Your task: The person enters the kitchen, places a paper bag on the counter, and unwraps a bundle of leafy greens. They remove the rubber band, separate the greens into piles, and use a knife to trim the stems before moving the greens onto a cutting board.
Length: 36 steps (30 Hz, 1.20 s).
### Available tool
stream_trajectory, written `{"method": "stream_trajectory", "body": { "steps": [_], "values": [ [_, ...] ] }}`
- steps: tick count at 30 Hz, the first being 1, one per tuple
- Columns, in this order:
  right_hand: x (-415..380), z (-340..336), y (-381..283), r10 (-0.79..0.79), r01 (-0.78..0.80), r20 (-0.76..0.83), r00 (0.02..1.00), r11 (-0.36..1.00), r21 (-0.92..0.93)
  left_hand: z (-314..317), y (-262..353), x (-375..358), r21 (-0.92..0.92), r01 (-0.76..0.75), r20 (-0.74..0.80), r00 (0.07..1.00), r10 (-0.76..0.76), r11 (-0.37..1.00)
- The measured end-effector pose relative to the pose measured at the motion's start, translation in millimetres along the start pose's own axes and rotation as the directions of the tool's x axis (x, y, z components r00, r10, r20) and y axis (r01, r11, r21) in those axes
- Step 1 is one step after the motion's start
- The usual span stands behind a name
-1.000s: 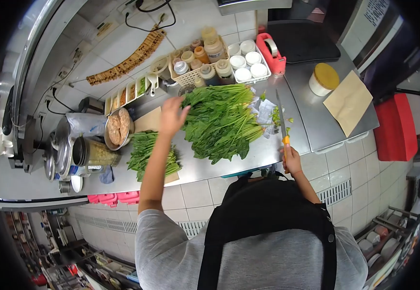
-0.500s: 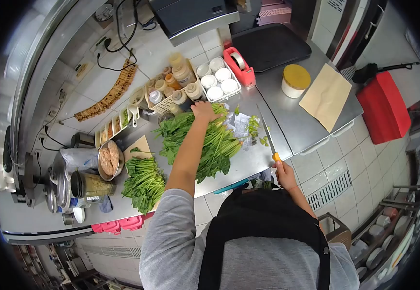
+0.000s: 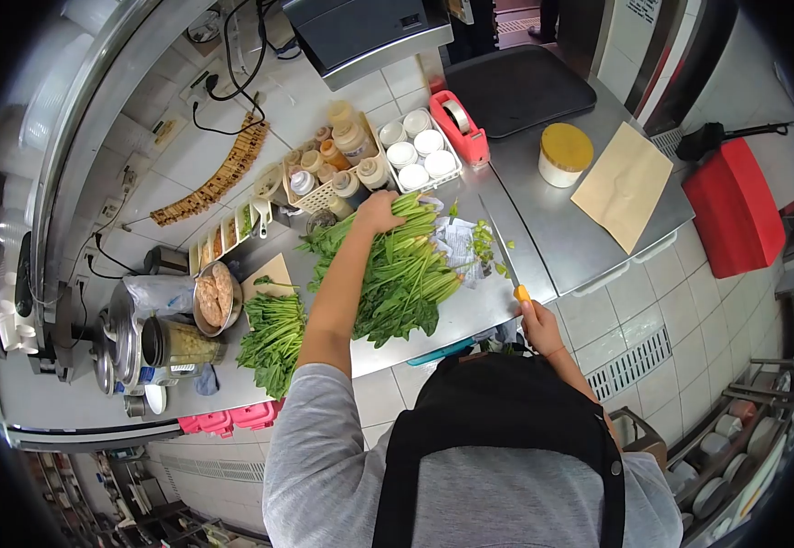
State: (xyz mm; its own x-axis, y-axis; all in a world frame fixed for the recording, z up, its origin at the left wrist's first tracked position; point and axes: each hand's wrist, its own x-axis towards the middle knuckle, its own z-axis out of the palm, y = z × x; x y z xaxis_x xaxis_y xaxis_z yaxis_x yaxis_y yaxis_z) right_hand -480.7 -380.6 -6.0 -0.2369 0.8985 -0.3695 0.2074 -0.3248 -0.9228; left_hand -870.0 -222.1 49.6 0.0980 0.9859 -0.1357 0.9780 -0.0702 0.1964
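A large pile of leafy greens with long stems, resembling spinach (image 3: 397, 283), spreads over the steel counter. At its far side my left hand (image 3: 378, 213) is closed on some of the greens, its fingertips partly hidden. My right hand (image 3: 539, 327), by the counter's front edge, grips the yellow handle of a knife (image 3: 522, 295). The long blade points away from me across the counter. Between the pile and the blade are cut stem ends (image 3: 483, 245) and crumpled white paper (image 3: 454, 239). A smaller bunch of greens (image 3: 272, 338) lies to the left.
Behind the pile stand a basket of bottles (image 3: 326, 194), a white basket of lidded cups (image 3: 452, 173) and a red tape dispenser (image 3: 472, 144). A yellow-lidded tub (image 3: 565, 153) and brown paper (image 3: 623, 187) lie right. A metal bowl of raw meat (image 3: 217, 300) sits left.
My left hand has drawn its fingers in on the greens and shifted slightly. My right hand still holds the knife in nearly the same place. Someone's legs now show in the doorway.
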Motion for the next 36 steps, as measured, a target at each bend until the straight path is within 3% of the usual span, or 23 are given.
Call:
{"method": "stream_trajectory", "body": {
  "steps": [1, 2, 4, 5, 8, 9, 10, 13, 14, 16, 19, 20, 22, 31, 33, 36],
  "values": [
    [0.8, 1.3, 0.0, -0.024, 0.024, 0.009, 1.000, 1.000, -0.016, -7.0, -2.7, -3.6, -0.036, -0.096, -0.058, 0.994, 0.094, 0.995],
    [1.9, 2.4, 2.1, -0.026, 0.026, 0.013, 1.000, 1.000, -0.017, -13.7, -4.8, -6.7, -0.035, -0.091, -0.060, 0.994, 0.089, 0.995],
    [4.4, 4.6, 5.7, -0.069, 0.069, 0.032, 0.997, 0.998, 0.002, -26.9, -10.4, -11.8, -0.343, -0.075, -0.035, 0.997, 0.067, 0.936],
    [4.4, 5.4, 5.6, -0.072, 0.072, 0.037, 0.997, 0.997, 0.002, -28.9, -14.9, -15.0, -0.381, -0.118, -0.143, 0.987, 0.068, 0.917],
    [4.7, 6.1, -0.1, -0.067, 0.066, 0.035, 0.997, 0.997, 0.029, -50.0, -22.9, -20.6, -0.383, -0.102, -0.276, 0.961, -0.008, 0.918],
    [3.6, 6.6, -2.8, -0.081, 0.080, 0.035, 0.996, 0.996, 0.033, -59.3, -25.0, -19.5, -0.216, -0.229, -0.421, 0.899, 0.121, 0.949],
    [3.2, 7.2, -6.4, -0.096, 0.095, 0.035, 0.995, 0.995, 0.036, -76.9, -11.8, -24.2, -0.215, -0.229, -0.422, 0.899, 0.121, 0.949],
    [2.6, 12.6, -20.6, -0.136, 0.132, 0.049, 0.990, 0.988, 0.078, -137.4, 50.4, -38.3, -0.185, -0.033, -0.205, 0.979, -0.006, 0.982],
    [1.4, 16.0, -29.2, -0.131, 0.127, 0.057, 0.990, 0.989, 0.073, -120.9, 57.9, -28.7, -0.114, -0.038, -0.157, 0.987, 0.020, 0.993],
    [4.4, 25.2, -49.3, -0.184, 0.182, 0.047, 0.982, 0.983, 0.030, -96.9, 73.7, -17.0, -0.182, -0.008, 0.122, 0.992, 0.031, 0.983],
    [16.5, 36.5, -49.6, -0.205, 0.205, 0.041, 0.978, 0.979, 0.002, -42.7, 84.9, 2.8, -0.230, 0.038, 0.342, 0.939, 0.044, 0.972],
    [21.7, 39.7, -45.6, -0.222, 0.223, 0.031, 0.975, 0.974, -0.042, -35.3, 90.8, 2.7, -0.231, 0.034, 0.341, 0.939, 0.048, 0.972],
    [28.3, 43.8, -37.6, -0.234, 0.232, -0.003, 0.972, 0.967, -0.101, -21.5, 98.4, 4.3, -0.284, 0.135, 0.462, 0.887, 0.012, 0.949],
    [32.8, 37.6, -19.3, -0.108, 0.110, 0.022, 0.994, 0.982, -0.152, 23.1, 91.0, 18.9, -0.329, 0.186, 0.478, 0.878, -0.006, 0.926],
    [30.9, 36.8, -26.3, -0.044, 0.056, 0.066, 0.997, 0.979, -0.194, 20.7, 97.6, 18.2, -0.219, 0.118, 0.466, 0.885, -0.003, 0.969],
    [45.3, 42.8, -13.6, -0.132, 0.132, 0.019, 0.991, 0.962, -0.240, 24.1, 99.1, 18.3, -0.247, 0.085, 0.426, 0.904, 0.029, 0.965]
  ]
}}
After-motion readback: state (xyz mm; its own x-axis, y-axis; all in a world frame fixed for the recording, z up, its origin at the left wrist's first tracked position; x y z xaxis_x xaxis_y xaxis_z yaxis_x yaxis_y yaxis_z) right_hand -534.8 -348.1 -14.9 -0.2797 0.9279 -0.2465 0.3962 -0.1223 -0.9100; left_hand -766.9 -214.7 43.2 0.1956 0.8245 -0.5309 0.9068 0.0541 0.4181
